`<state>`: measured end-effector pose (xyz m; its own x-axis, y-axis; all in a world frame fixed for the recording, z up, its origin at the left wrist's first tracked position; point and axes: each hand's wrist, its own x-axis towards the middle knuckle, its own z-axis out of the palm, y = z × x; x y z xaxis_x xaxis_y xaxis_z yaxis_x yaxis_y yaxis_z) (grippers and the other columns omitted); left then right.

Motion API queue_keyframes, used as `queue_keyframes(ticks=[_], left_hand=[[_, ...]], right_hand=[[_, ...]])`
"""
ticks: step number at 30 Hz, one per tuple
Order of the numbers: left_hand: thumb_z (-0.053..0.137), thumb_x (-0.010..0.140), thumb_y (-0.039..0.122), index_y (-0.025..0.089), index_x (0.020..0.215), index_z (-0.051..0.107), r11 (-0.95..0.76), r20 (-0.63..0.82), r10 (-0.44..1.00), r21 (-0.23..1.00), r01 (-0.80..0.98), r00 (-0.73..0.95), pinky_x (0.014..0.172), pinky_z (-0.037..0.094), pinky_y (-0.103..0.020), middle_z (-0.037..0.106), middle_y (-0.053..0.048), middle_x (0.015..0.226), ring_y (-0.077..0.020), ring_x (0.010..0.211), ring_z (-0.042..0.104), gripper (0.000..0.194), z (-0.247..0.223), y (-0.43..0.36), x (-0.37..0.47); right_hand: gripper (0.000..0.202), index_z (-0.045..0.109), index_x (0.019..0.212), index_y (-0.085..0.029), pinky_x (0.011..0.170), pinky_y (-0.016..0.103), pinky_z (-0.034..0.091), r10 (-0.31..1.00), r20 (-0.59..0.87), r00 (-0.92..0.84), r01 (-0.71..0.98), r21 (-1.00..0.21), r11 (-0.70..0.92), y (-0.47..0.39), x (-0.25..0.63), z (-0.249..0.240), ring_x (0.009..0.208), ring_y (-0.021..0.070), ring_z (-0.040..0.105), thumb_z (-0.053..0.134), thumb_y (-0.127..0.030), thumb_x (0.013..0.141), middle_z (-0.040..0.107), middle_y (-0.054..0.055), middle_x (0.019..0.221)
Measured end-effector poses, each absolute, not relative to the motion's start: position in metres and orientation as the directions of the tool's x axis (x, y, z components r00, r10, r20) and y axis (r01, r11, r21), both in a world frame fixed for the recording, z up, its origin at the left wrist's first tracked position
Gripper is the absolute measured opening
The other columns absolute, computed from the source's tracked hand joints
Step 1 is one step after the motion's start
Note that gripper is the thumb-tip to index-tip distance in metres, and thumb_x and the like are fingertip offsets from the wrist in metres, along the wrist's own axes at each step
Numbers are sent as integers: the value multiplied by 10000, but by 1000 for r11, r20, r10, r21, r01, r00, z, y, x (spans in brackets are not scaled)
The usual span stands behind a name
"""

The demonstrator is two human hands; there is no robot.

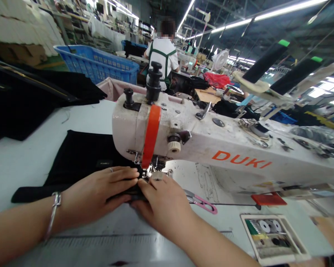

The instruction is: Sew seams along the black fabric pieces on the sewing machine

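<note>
A black cloth piece (80,155) with a small label lies on the machine bed, its right end under the needle area of a white sewing machine (195,126). My left hand (102,187) rests on that cloth, fingers stretched out flat toward the presser foot and thumb apart near the front edge. Close beside it, my right hand (164,204) pinches the cloth's edge just in front of the foot, with its fingers bent. Both hands' fingertips nearly meet there. The needle point and the cloth under my right fingers are hidden.
Pink-handled thread snips (203,204) lie right of my right hand. A parts tray (275,237) with bobbins is set at the lower right. More black fabric (30,96) is piled at left. Beyond stand a blue basket (97,65) and a seated co-worker (163,55).
</note>
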<state>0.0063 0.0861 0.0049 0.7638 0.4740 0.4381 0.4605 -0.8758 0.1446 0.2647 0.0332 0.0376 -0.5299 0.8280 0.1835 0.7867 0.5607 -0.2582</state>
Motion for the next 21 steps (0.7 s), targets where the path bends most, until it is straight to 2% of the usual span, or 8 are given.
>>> queue_keyframes(ticks=[4, 8, 10, 13, 15, 17, 19, 21], left_hand=[[581, 1173, 399, 239, 1363, 823, -892, 419, 440, 103, 440, 794, 1146, 674, -354, 853, -73, 1348, -234, 1243, 821, 347, 6, 102, 6], [510, 1214, 412, 271, 1329, 849, -911, 439, 402, 101, 400, 804, 1176, 651, -351, 858, -52, 1306, -215, 1264, 795, 385, 14, 115, -4], [517, 1216, 337, 284, 1307, 856, -907, 443, 418, 153, 392, 793, 1169, 637, -318, 851, -3, 1298, -176, 1256, 777, 355, 18, 120, -13], [501, 1194, 191, 284, 1289, 854, -862, 413, 505, 288, 417, 758, 1115, 625, -248, 838, 76, 1281, -108, 1175, 780, 377, 20, 121, -18], [533, 1192, 239, 290, 1259, 867, -846, 426, 530, 334, 417, 733, 1073, 642, -235, 853, 70, 1242, -108, 1115, 799, 344, 19, 115, -14], [566, 1192, 331, 285, 1210, 883, -852, 458, 524, 300, 430, 718, 1049, 674, -267, 878, 26, 1189, -144, 1076, 819, 321, 15, 105, -5], [575, 1190, 400, 271, 1188, 885, -844, 464, 535, 260, 470, 706, 1052, 694, -320, 890, -7, 1182, -185, 1086, 832, 337, 12, 93, 4], [548, 1202, 420, 268, 1173, 879, -830, 474, 553, 251, 497, 685, 1044, 697, -335, 890, -1, 1197, -194, 1107, 834, 366, 10, 85, 11]], right_hand=[[256, 830, 1221, -194, 922, 474, 648, 836, 193, -514, 795, -261, 548, 39, 266, 31, 1098, 340, 765, 829, -401, 1070, 838, 108, 1223], [118, 817, 1069, -194, 865, 431, 625, 814, 362, -454, 780, -280, 559, 39, 273, 25, 1009, 303, 733, 793, -309, 1079, 817, 106, 1119], [96, 793, 1038, -184, 859, 415, 607, 807, 438, -397, 794, -277, 541, 42, 277, 24, 976, 288, 708, 751, -253, 1090, 794, 103, 1047], [151, 771, 989, -190, 855, 406, 577, 826, 427, -367, 837, -235, 494, 49, 281, 23, 952, 282, 690, 703, -239, 1114, 785, 92, 972], [262, 762, 893, -202, 822, 406, 553, 860, 357, -364, 872, -195, 450, 53, 283, 22, 893, 281, 683, 704, -296, 1130, 774, 84, 866], [331, 752, 823, -207, 804, 412, 543, 874, 332, -355, 883, -188, 430, 54, 283, 21, 852, 284, 679, 739, -353, 1120, 755, 79, 785], [256, 780, 883, -200, 843, 419, 566, 835, 382, -396, 836, -225, 500, 50, 281, 18, 912, 290, 704, 776, -340, 1097, 795, 85, 866], [121, 806, 1014, -184, 911, 411, 596, 752, 452, -480, 732, -267, 627, 46, 280, 14, 1015, 278, 738, 756, -252, 1100, 841, 96, 1036]])
